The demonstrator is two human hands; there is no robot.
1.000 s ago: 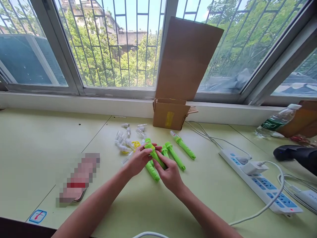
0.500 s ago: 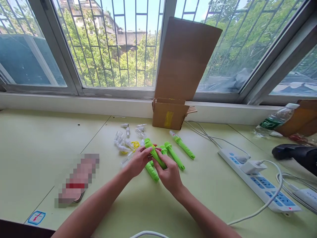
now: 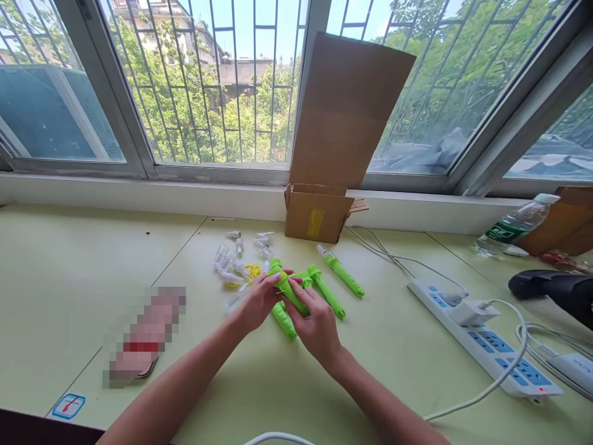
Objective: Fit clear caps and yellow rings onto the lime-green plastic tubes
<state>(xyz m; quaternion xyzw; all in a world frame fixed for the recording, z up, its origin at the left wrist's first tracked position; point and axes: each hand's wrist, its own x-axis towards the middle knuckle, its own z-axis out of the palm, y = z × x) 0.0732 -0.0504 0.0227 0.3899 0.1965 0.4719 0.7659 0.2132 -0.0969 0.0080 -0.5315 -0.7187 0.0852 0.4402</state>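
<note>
Both my hands hold one bright green plastic tube [image 3: 288,288] with a ribbed cap, just above the pale green table [image 3: 69,278]. My left hand [image 3: 257,301] pinches it near the capped end. My right hand [image 3: 317,326] wraps its lower end. More green tubes lie beneath and beside it: one [image 3: 283,319] under my hands, one [image 3: 326,292] to the right, and one with a clear tip [image 3: 341,270] farther right. Small clear plastic caps [image 3: 231,262] and a yellow loop [image 3: 253,271] lie scattered to the left.
A small open cardboard box [image 3: 317,213] stands against the window ledge, a cardboard sheet [image 3: 352,108] propped behind it. A white power strip [image 3: 486,337] with cables lies at the right. A water bottle [image 3: 519,225] and a black device [image 3: 551,289] sit far right. A blurred object [image 3: 146,337] lies at the left.
My hands and the held green tube have barely shifted; the fingers have adjusted slightly around it.
</note>
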